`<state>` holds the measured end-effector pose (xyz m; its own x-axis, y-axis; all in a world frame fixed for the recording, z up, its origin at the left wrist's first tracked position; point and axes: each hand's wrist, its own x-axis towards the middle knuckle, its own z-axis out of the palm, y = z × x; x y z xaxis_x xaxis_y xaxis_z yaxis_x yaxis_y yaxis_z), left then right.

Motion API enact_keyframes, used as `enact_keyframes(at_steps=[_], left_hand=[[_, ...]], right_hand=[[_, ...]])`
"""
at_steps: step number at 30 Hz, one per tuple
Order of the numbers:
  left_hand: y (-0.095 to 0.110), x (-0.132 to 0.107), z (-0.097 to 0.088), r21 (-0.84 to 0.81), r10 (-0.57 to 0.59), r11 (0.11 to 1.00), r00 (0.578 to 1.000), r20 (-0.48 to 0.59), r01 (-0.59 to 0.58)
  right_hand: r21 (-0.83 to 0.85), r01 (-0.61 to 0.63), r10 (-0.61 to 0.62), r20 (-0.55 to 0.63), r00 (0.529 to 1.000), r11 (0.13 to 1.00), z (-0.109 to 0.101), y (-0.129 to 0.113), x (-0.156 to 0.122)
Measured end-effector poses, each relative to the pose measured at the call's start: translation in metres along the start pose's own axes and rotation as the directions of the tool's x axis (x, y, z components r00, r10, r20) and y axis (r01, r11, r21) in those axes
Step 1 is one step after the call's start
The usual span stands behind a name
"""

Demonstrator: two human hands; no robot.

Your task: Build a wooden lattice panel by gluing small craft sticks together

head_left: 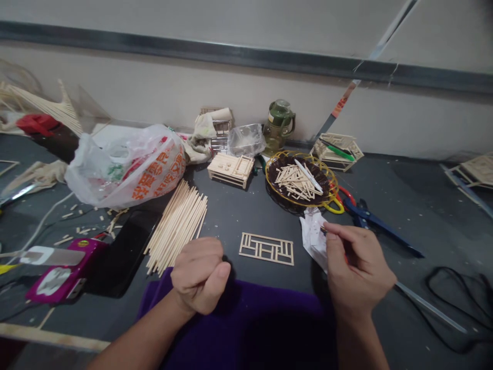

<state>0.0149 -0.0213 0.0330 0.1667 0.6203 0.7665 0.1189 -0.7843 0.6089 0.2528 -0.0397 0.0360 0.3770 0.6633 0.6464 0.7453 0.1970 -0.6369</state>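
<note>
- The left hand (201,275) is closed into a fist, with the thumb lying at its right side; I cannot see anything held inside it.
- The right hand (358,267) presses its thumb and index finger together at the tips, on a small piece (324,228) which is too small to identify.
- Just beside these fingertips is a crumpled white paper (311,231); I cannot tell if they touch it.
- The lattice frame (266,251) of thin wood lies flat on the dark table (404,190), between the two hands and a little beyond the fist. Its long axis runs from left to right, and the right end is turned slightly nearer to the person.
- Purple cloth (231,303) is under the left wrist.
- Left of the frame, the long sticks (179,231) lie in a bundle, pointing away from the person and leaning to the right.
- Farther out, beyond the paper, the basket (279,198) contains short sticks (292,182) and a white pen (308,176), which lies diagonally.
</note>
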Motion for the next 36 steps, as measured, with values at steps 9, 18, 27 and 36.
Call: enact_keyframes(at_steps=[9, 18, 27, 36], left_hand=[[-0.006, 0.002, 0.007, 0.163, -0.083, 0.985, 0.987, 0.141, 0.060], [-0.028, 0.001, 0.011, 0.350, -0.365, 0.887, 0.921, 0.134, 0.301], [-0.038, -0.003, 0.009, 0.440, -0.380, 0.851, 0.914, 0.143, 0.285], [-0.039, -0.006, 0.012, 0.452, -0.358, 0.864, 0.903, 0.238, 0.223]], right_hand=[[0.006, -0.006, 0.006, -0.026, 1.000, 1.000, 0.001, 0.001, 0.000], [0.040, 0.025, -0.021, -0.104, 0.994, 0.999, 0.001, 0.008, 0.002], [-0.374, -0.053, 0.059, 0.005, 0.998, 0.926, -0.033, 0.031, 0.007], [-0.710, -0.157, 0.423, 0.214, 0.881, 0.687, -0.066, 0.075, 0.004]])
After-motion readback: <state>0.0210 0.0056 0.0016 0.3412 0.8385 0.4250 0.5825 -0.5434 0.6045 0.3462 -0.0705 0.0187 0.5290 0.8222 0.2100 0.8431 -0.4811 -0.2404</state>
